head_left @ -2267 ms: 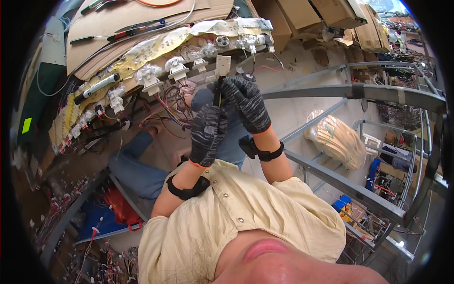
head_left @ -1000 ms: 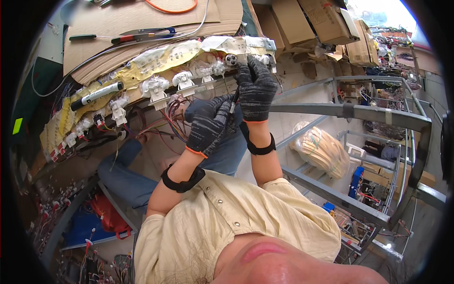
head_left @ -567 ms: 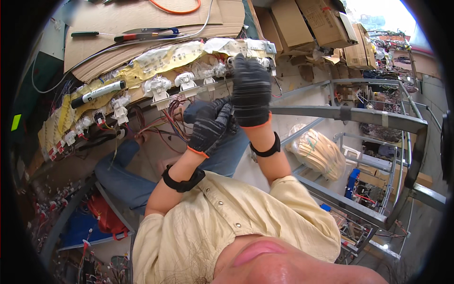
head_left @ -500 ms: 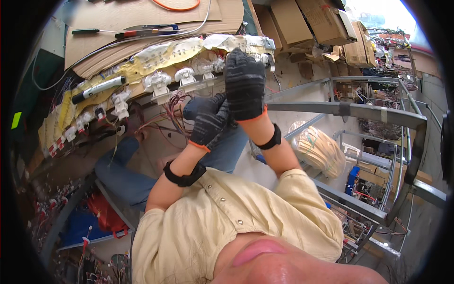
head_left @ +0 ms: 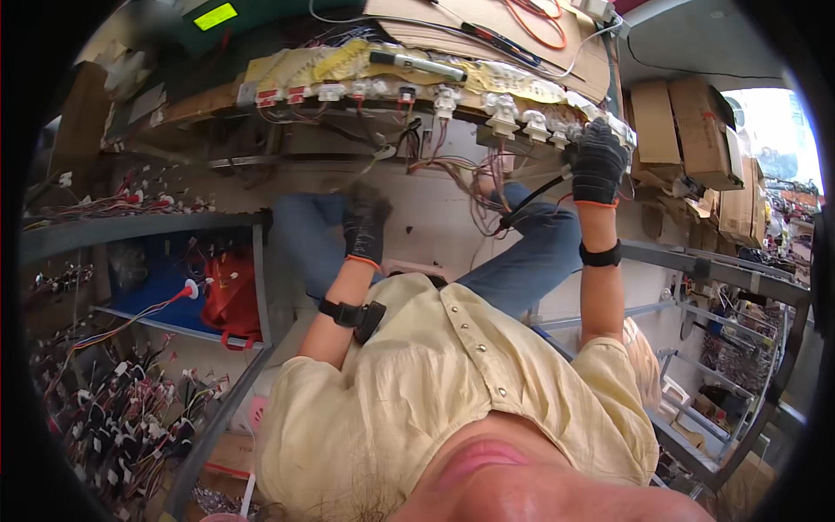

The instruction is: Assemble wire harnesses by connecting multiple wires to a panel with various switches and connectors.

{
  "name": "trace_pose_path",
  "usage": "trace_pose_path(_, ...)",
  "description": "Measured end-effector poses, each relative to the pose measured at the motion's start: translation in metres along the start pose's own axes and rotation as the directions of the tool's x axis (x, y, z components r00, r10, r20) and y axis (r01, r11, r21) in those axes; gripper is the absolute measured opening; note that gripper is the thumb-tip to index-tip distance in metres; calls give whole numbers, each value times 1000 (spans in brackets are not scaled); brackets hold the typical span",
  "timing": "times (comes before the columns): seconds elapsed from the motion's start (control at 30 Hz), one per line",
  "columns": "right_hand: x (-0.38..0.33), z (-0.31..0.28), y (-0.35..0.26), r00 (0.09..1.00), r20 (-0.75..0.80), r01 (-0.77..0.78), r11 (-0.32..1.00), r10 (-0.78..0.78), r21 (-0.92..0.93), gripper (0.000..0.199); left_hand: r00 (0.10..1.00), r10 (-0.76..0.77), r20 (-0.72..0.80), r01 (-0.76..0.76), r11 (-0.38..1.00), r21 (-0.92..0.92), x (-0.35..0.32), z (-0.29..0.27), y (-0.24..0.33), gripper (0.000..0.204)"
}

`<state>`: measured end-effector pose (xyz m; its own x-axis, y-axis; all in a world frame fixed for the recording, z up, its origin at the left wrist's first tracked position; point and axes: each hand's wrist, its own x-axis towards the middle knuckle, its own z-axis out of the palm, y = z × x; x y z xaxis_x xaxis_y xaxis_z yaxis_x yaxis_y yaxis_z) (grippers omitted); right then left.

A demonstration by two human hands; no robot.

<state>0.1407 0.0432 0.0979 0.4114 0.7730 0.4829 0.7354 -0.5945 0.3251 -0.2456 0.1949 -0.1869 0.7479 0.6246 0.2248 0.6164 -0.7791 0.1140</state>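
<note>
My right hand, in a dark knit glove with an orange cuff, is closed at the right end of the bench edge, beside a row of white plastic connectors. What its fingers grip is hidden. A black cable runs up to that hand from below. My left hand, gloved alike, hangs lower left over my leg, apart from the bench; its fingers are smeared by motion. Bundled thin wires droop from the connectors between both hands. Above them, a grey-and-black marker lies on yellow, written-on tape.
Cardboard on the bench carries tools and an orange cable. Left stands a metal-framed rack with a red bag and many wire harnesses. Right are cardboard boxes and metal frames.
The view has swung left, bringing the left rack in. My left hand has parted from my right hand and moved left. My right hand stays at the right end of the connector row.
</note>
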Motion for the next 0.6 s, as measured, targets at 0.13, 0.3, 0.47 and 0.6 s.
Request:
trace_pose_path(0.13,-8,10,24,999,25,-41,993,44,-106,17,754,-638,159,150,-68,-986,69,-113,38,17)
trace_pose_path(0.3,-5,-3,8,998,55,17,987,-8,-157,20,828,-367,-424,102,842,-530,118,-163,43,15)
trace_pose_path(0.47,-4,-10,6,990,140,11,980,17,-198,19,818,-352,-455,120,878,-464,145,-200,51,13)
trace_pose_path(0.6,-7,1,12,998,57,-11,979,23,-205,17,823,-373,-429,125,855,-504,151,-213,57,13)
